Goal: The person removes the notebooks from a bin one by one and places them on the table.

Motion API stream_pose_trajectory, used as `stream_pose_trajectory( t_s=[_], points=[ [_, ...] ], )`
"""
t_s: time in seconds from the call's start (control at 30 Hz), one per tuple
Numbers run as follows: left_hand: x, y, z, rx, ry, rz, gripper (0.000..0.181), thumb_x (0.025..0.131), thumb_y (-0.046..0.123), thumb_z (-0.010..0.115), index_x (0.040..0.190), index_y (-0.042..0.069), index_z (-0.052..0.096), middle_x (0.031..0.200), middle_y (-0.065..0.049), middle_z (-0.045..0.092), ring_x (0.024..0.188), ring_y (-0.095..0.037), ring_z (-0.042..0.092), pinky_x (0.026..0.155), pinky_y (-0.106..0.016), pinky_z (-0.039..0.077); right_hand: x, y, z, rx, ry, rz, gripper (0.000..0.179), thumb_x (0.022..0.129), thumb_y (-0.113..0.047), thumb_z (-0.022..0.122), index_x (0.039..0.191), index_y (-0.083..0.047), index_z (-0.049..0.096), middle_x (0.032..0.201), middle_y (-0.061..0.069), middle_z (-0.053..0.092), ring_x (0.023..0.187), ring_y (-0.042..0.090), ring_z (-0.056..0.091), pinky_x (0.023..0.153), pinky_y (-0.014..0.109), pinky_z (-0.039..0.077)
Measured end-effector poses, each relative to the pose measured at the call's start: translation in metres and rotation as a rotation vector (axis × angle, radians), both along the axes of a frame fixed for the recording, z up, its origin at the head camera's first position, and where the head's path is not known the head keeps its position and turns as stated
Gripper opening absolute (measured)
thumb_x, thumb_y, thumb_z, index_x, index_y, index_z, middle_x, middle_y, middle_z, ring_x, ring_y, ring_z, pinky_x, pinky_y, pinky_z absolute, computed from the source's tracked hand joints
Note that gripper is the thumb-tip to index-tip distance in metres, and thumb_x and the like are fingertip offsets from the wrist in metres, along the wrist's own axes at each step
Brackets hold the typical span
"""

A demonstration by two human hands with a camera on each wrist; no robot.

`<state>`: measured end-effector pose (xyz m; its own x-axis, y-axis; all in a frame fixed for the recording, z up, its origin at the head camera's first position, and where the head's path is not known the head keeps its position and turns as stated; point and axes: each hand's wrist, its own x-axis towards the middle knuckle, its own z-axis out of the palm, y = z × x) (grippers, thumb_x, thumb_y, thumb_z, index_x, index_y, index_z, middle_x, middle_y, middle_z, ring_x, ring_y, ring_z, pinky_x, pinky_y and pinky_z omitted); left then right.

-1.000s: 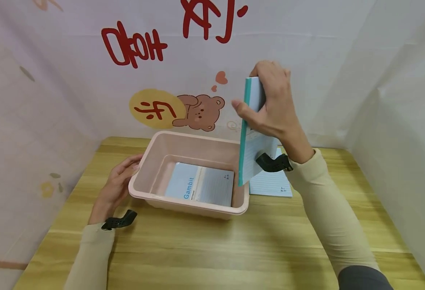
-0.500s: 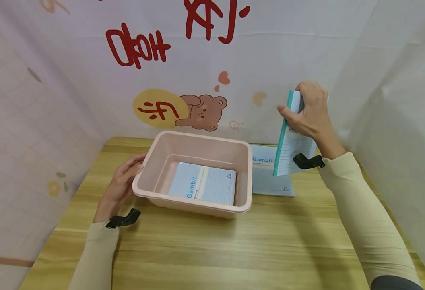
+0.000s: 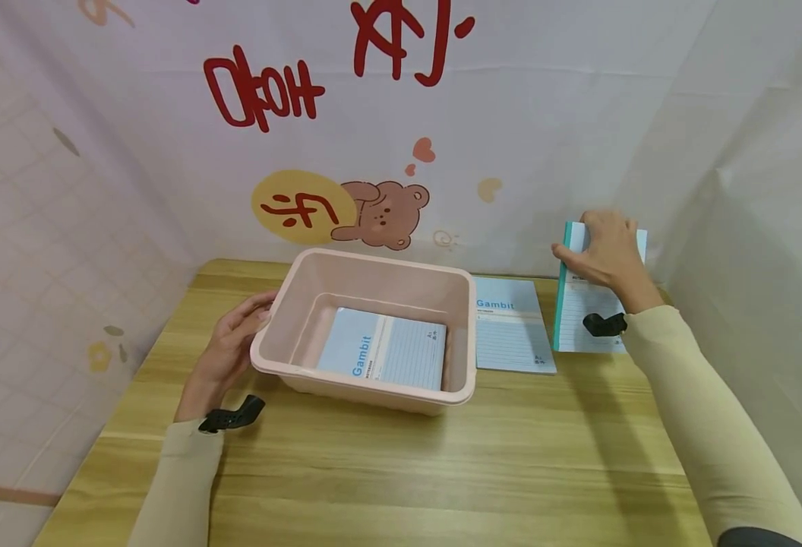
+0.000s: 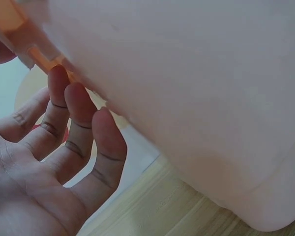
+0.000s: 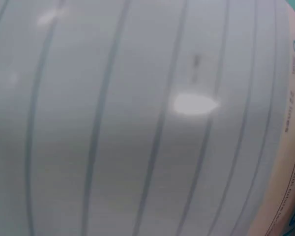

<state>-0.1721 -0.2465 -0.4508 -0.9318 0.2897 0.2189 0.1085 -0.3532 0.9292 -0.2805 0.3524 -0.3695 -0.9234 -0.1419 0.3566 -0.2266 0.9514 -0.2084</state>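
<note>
At the right of the head view my right hand (image 3: 606, 254) grips a light blue notebook (image 3: 588, 330) with a green spine, fingers over its far edge and thumb at the spine side. The notebook is tilted, and its lined cover (image 5: 137, 123) fills the right wrist view. My left hand (image 3: 233, 334) holds the left rim of a pink plastic basin (image 3: 374, 391); in the left wrist view its fingertips (image 4: 108, 130) lie under the rim, the thumb partly out of frame. Inside the basin a blue "Gambit" notebook (image 3: 408, 353) lies flat.
Another "Gambit" notebook (image 3: 510, 327) lies flat on the wooden table (image 3: 401, 471), just right of the basin, its left side hidden by the rim. A printed cloth wall (image 3: 544, 99) stands behind the table, with pale cloth at both sides.
My right hand has carried its notebook from above the basin's right edge to the right and down, past the notebook on the table. My left hand stays at the basin.
</note>
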Motion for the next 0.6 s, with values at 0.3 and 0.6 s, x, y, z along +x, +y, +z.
stream_pose_trajectory(
  t_s=[0.3, 0.6],
  points=[
    [0.0, 0.001, -0.001, -0.017, -0.004, 0.002, 0.033, 0.108, 0.004, 0.043, 0.136, 0.009, 0.059, 0.126, 0.002, 0.068, 0.106, -0.009, 0.067, 0.082, -0.022, 0.059, -0.004, 0.026, -0.046, 0.075, -0.203, -0.014, 0.073, 0.09, -0.054, 0.065, 0.126, 0.008, 0.054, 0.129, 0.033, 0.056, 0.121, 0.052, 0.044, 0.094, 0.063, 0.026],
    [-0.002, -0.001, -0.003, -0.015, 0.008, -0.014, 0.034, 0.109, 0.005, 0.042, 0.139, 0.01, 0.057, 0.131, 0.002, 0.065, 0.11, -0.008, 0.066, 0.085, -0.02, 0.057, -0.018, 0.035, -0.083, 0.106, -0.323, -0.013, 0.084, 0.093, -0.063, 0.062, 0.136, 0.008, 0.049, 0.139, 0.036, 0.047, 0.131, 0.056, 0.034, 0.099, 0.066, 0.024]
  ],
)
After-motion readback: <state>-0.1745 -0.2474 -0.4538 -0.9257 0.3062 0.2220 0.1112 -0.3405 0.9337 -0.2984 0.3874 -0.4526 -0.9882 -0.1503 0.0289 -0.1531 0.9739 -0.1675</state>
